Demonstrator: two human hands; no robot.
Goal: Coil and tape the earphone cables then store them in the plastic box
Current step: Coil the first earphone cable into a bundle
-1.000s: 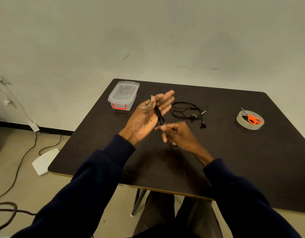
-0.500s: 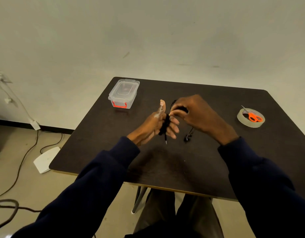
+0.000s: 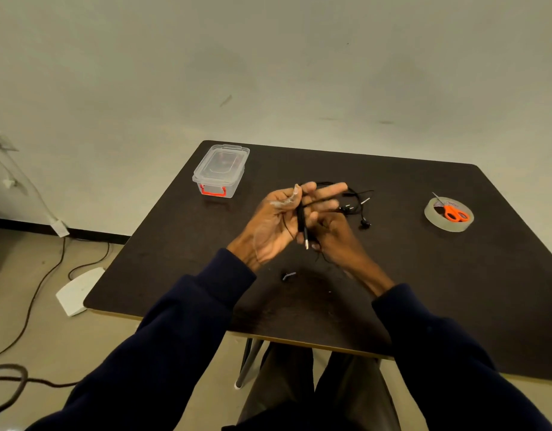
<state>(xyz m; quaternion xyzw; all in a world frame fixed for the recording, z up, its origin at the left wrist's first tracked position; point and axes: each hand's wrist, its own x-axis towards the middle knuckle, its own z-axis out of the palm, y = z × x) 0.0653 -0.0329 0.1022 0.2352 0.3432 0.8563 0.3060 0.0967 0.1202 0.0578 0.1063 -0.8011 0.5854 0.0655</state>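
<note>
My left hand (image 3: 276, 223) is raised above the table with its palm towards me and its fingers stretched to the right. A black earphone cable (image 3: 301, 214) is wound round those fingers, its jack plug hanging down, and my thumb holds it in place. A strip of clear tape (image 3: 287, 200) sticks to that thumb. My right hand (image 3: 335, 236) is just below and right of the left, its fingers curled on the same cable. A second black earphone cable (image 3: 357, 206) lies loose on the table behind my hands. The clear plastic box (image 3: 220, 171), lid on and red latch shut, stands at the far left.
A roll of clear tape (image 3: 431, 214) lies at the right of the dark table (image 3: 455, 290), with orange scissors (image 3: 455, 213) on top of it. A small scrap (image 3: 288, 275) lies on the table near my left wrist. Cables and a white device are on the floor to the left.
My right hand came back from over the left fingers to below them, bringing the cable round. My left hand turned its palm towards me again and stretched its fingers out.
</note>
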